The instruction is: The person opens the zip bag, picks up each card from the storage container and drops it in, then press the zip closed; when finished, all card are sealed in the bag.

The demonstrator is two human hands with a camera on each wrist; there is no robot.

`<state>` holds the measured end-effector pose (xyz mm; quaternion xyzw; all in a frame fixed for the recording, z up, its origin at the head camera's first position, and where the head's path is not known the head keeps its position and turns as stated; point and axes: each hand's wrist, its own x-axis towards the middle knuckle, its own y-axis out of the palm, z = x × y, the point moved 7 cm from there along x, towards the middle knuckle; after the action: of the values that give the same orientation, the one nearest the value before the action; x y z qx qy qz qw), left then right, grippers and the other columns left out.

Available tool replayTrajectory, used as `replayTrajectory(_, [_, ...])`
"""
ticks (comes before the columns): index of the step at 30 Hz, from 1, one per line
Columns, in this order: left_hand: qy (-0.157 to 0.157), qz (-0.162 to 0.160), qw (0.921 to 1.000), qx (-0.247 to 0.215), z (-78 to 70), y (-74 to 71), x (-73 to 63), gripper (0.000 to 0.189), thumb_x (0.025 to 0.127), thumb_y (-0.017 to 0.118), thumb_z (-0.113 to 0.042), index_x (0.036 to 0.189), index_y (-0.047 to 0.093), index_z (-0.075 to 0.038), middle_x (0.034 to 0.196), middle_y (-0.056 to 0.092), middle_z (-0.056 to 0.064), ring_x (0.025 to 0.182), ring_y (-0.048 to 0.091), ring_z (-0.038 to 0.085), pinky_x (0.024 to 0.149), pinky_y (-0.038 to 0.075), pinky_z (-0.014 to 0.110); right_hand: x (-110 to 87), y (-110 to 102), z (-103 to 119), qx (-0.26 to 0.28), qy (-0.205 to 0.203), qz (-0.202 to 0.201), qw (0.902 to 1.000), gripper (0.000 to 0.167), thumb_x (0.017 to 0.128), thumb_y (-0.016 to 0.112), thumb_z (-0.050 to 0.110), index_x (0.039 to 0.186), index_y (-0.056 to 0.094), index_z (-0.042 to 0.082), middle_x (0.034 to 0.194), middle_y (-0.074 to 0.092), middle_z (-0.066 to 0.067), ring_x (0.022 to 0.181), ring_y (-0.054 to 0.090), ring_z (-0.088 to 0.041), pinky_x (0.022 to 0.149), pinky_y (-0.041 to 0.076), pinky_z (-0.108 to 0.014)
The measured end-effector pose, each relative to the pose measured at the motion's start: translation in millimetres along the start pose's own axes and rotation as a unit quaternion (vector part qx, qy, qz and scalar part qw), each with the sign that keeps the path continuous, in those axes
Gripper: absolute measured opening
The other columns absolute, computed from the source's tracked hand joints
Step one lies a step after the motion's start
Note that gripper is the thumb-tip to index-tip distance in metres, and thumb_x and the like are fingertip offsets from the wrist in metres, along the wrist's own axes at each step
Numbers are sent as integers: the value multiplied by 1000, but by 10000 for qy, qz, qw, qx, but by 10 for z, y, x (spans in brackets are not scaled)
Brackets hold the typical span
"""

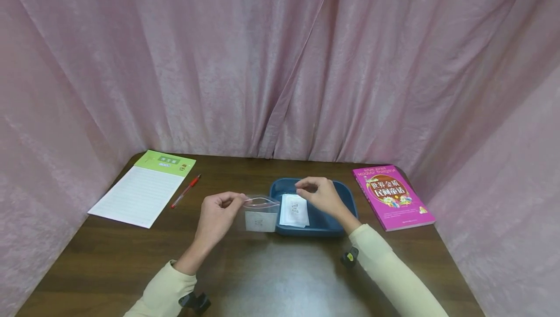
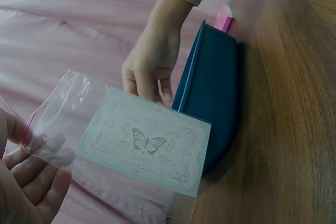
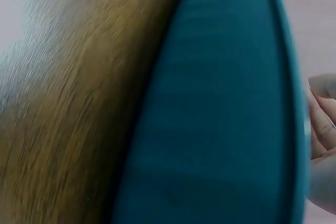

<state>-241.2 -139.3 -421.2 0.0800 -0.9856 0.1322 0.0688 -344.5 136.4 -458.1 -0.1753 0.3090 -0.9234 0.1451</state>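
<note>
My left hand point(image 1: 218, 215) pinches the top edge of a clear zip-lock bag point(image 1: 258, 202) by one corner, and the mouth of the bag gapes a little. Inside the bag lies a card with a butterfly print point(image 2: 147, 142), plain in the left wrist view. A blue tray point(image 1: 325, 220) stands just right of the bag, with a stack of pale printed cards point(image 1: 294, 211) at its left side. Over the tray hovers my right hand point(image 1: 323, 196), thumb and forefinger bent but apart, with nothing visible between them. In the right wrist view the tray wall point(image 3: 220, 87) hides part of that hand.
A lined writing pad with a green header point(image 1: 144, 190) lies at the left of the brown table point(image 1: 262, 278), a red pen point(image 1: 185, 191) beside it. Right of the tray is a pink book point(image 1: 393, 198). Pink curtains point(image 1: 197, 64) hang behind the table and at both sides.
</note>
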Motion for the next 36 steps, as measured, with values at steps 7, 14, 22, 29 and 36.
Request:
replayTrajectory(7, [-65,-2,10000,-52,8,-5,1,12,94,71,-15,93,81,-8,92,78,5,73,60,13,58,42,24,51,70,-188,-330,237,250,9989,20,93,75,17,111,77,11,98,76,3,93,69,-14,81,56,-37])
replayTrajectory(14, [-19,24,9999,-129,8,1,2,12,94,72,-16,93,81,-8,92,79,6,73,62,11,58,41,24,77,102,-303,-538,279,392,9974,17,91,76,15,107,78,10,97,76,2,91,69,-14,81,56,-38])
replayTrajectory(22, [-45,45,9998,-161,23,0,14,12,94,72,-16,93,81,-8,90,79,6,74,64,10,60,43,23,84,119,-372,-742,285,630,9948,18,91,76,14,109,77,8,103,76,-2,96,70,-20,84,57,-41])
replayTrajectory(29, [40,47,9997,-217,13,2,23,12,93,72,-15,92,81,-8,90,79,7,74,66,8,59,43,22,95,154,-439,-883,368,742,9926,21,90,78,13,110,77,8,106,76,-4,99,70,-20,85,57,-40])
replayTrajectory(36, [17,65,9998,-186,6,-3,17,12,93,72,-16,92,81,-8,90,79,7,72,63,7,57,40,23,96,176,-521,-1023,471,785,9905,23,87,80,12,110,77,9,107,77,-4,101,71,-21,87,57,-41])
